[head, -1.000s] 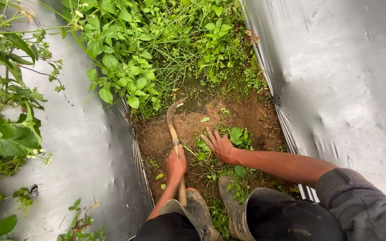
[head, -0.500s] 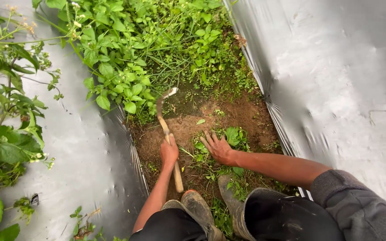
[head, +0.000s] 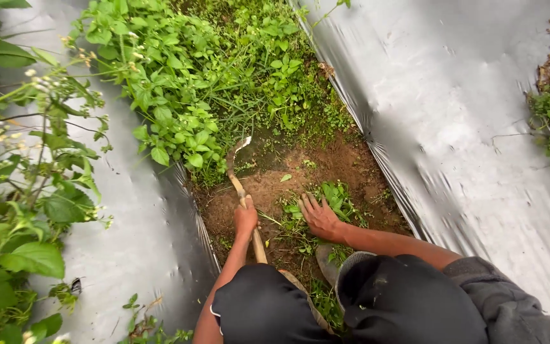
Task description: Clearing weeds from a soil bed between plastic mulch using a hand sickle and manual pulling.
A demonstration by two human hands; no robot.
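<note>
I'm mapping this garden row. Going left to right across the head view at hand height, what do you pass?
Leafy plants → left plastic sheet → left hand on sickle handle → right hand on weeds → right plastic sheet.

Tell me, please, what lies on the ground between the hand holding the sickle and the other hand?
In the head view, a narrow strip of brown soil with a few grass blades lies between the left hand on the sickle and the right hand.
</note>
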